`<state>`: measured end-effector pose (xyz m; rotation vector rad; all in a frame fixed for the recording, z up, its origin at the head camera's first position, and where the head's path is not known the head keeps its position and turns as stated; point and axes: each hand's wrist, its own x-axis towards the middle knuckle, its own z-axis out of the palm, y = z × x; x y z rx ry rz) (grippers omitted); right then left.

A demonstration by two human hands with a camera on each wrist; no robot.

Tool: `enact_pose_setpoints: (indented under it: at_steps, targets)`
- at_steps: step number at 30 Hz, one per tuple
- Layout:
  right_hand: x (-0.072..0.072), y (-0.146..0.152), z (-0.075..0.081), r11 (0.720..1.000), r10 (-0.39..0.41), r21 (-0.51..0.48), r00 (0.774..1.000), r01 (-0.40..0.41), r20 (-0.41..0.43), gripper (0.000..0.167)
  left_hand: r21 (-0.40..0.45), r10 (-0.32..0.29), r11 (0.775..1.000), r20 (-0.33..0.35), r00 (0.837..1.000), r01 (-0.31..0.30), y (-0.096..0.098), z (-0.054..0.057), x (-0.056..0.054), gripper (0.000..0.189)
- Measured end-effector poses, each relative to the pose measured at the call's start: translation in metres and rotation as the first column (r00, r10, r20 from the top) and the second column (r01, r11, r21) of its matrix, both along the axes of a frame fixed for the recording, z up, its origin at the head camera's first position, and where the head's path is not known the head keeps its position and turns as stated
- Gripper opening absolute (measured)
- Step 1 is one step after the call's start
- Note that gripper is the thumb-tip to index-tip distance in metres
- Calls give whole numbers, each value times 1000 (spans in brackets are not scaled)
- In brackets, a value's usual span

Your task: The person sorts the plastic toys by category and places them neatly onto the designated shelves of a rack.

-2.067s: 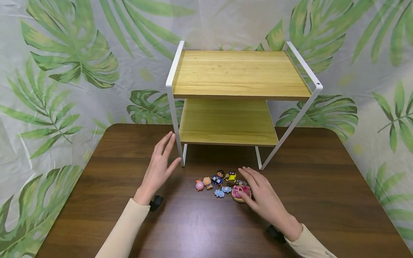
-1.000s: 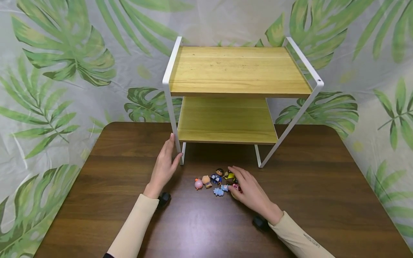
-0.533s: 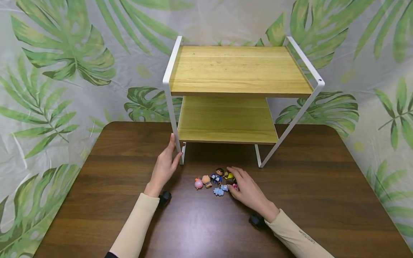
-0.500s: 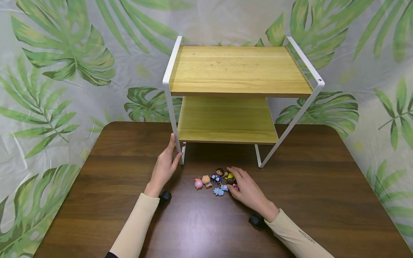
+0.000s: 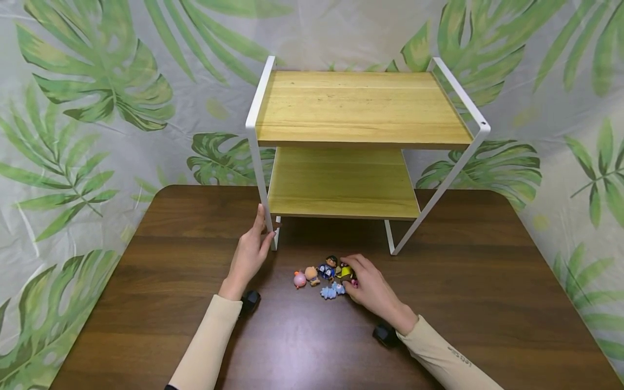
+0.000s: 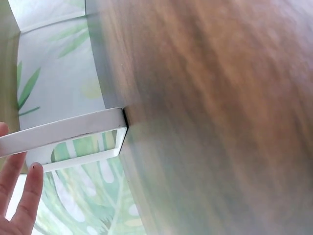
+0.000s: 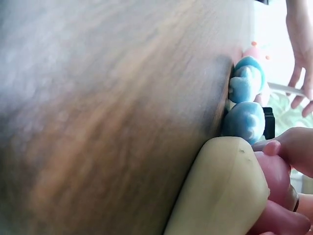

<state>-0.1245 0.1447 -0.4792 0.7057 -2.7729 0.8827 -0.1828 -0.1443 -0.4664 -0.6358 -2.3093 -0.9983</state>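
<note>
My right hand [image 5: 372, 287] has its thumb and fingers around a pink bear figurine [image 7: 276, 176] with a rounded tan base, at the right end of a toy cluster on the table; the hand mostly covers it in the head view. Right beside its fingertips are a yellow-topped figurine [image 5: 346, 271] and two light-blue figurines [image 5: 329, 293]. Further left lie a dark-haired figurine in blue [image 5: 329, 268], a peach one [image 5: 311, 274] and a round pink one [image 5: 299, 279]. My left hand [image 5: 246, 260] holds the left front leg of a two-tier shelf [image 5: 361, 108] between thumb and fingers.
The shelf's white metal frame stands at the back of the brown wooden table [image 5: 302, 346], its lower board [image 5: 341, 184] behind and above the toys. A leaf-print curtain [image 5: 122, 70] hangs behind. A black wrist camera [image 5: 385, 335] sits under the right wrist.
My left hand has moved right onto the shelf leg. My right hand has moved left and closed around the pink bear figurine; the light-blue figurines have shifted slightly left.
</note>
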Motion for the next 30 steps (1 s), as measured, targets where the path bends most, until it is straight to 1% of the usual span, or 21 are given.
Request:
enact_pose_setpoints:
  at_steps: [9,17,20,24,30]
  targets:
    - [3,2,5,997,-5,-80,1000,5,-3,49,17,-33,999,-22,999,33,0,-2,0,112]
    - [3,4,12,987,46,-155,998,-53,-43,50,42,-63,997,-36,997,65,0,-3,-1,109]
    - [3,3,14,974,75,-210,997,-79,-29,49,68,-83,994,-24,996,84,0,-3,-2,109]
    - [4,1,16,952,105,-288,994,-102,-5,51,80,-85,993,-15,996,86,0,-3,-2,109]
    - [7,-1,23,935,105,-340,994,-102,-10,56,75,-75,994,-3,997,75,1,-4,-1,111]
